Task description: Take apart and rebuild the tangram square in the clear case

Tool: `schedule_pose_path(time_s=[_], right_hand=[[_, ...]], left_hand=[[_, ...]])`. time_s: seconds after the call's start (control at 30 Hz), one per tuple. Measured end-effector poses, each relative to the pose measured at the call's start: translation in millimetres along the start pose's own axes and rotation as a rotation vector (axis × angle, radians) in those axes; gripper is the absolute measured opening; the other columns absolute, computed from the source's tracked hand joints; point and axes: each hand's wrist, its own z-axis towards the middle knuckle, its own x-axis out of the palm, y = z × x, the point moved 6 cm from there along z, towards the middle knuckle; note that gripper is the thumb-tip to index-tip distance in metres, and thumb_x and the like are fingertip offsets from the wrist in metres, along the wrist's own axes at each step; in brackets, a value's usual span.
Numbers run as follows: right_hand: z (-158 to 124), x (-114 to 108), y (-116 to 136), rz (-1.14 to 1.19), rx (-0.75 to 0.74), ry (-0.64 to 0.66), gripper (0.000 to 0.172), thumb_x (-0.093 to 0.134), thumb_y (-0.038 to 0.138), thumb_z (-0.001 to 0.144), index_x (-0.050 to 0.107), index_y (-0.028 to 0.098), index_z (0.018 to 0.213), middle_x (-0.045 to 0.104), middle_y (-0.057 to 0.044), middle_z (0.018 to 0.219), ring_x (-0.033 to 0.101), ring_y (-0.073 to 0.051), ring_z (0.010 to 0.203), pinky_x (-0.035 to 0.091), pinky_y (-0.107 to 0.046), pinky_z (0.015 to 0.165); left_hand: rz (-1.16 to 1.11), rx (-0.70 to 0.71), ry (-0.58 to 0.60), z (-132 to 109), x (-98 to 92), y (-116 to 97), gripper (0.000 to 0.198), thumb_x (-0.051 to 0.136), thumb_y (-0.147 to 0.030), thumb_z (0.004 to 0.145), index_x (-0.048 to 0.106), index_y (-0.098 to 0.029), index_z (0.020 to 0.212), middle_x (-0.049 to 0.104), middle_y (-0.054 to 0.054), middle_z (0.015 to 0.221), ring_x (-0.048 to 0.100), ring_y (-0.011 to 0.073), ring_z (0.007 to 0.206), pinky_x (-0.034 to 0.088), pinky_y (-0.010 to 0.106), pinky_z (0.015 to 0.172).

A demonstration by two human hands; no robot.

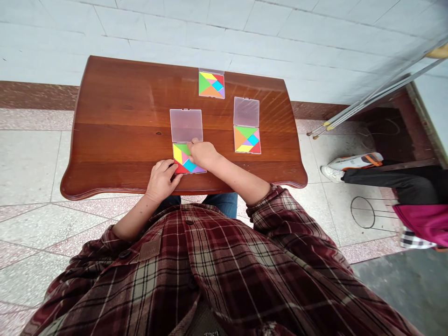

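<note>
Flannel shirt [196,275], 2 hands [161,181] [203,155] on tangram case [190,164]

Looked like a plain room in a home, judging by the pale tiled wall [175,32], speckled stone floor [31,163], brown skirting [35,95] and polished wooden table [122,102].

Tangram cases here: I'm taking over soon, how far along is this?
Looks done: the far case and right case, pieces filling their squares. In hand: the near case, right hand on its pieces, left hand at its edge. Left: that near case, partly hidden by the hands.
</note>
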Motion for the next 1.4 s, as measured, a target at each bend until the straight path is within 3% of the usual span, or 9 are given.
schedule_pose_path(time_s=[0.43,0.83,1.1,1.23,1.4], right_hand=[[-3,6,5,-0.076,-0.043,-0.031,0.039,0.037,0.012,0.094,0.051,0.007,0.130,0.065,-0.021,0.121,0.069,-0.028,0.099,0.052,-0.034,0.072],[0,-6,-4,-0.064,-0.125,0.001,0.041,0.040,0.024,0.097,0.044,0.011,0.136,0.071,-0.019,0.109,0.068,-0.026,0.090,0.044,-0.032,0.068],[6,-4,-12,-0.015,-0.153,-0.046,0.047,0.034,0.014,0.095,0.040,0.014,0.142,0.070,-0.014,0.107,0.065,-0.021,0.082,0.039,-0.030,0.064],[10,2,-15,0.055,-0.123,-0.110,0.049,0.031,0.009,0.095,0.044,0.016,0.141,0.068,-0.013,0.113,0.065,-0.021,0.086,0.042,-0.030,0.070],[7,1,-8,0.112,-0.179,-0.110,0.031,0.046,0.018,0.097,0.059,0.010,0.123,0.067,-0.015,0.120,0.060,-0.026,0.111,0.043,-0.035,0.092]], left_hand=[[0.010,0.012,-0.016,-1,0.4,1,0.033,0.052,-0.038,0.093,0.069,-0.016,0.110,0.065,0.014,0.120,0.056,0.0299,0.111,0.047,0.046,0.095],[-0.009,0.002,-0.020,-2,1.0,2,0.033,0.052,-0.038,0.093,0.068,-0.016,0.112,0.064,0.015,0.121,0.056,0.0300,0.112,0.046,0.047,0.096],[0.006,0.008,-0.034,-2,0.4,2,0.031,0.053,-0.039,0.093,0.069,-0.017,0.110,0.065,0.013,0.120,0.057,0.0291,0.110,0.048,0.047,0.096],[-0.008,-0.007,-0.021,-2,0.0,2,0.030,0.053,-0.039,0.093,0.069,-0.019,0.109,0.065,0.012,0.120,0.057,0.0289,0.111,0.047,0.047,0.096],[-0.021,-0.004,-0.012,-2,-0.3,1,0.033,0.052,-0.039,0.094,0.068,-0.016,0.111,0.064,0.014,0.121,0.056,0.0296,0.112,0.047,0.047,0.097]])
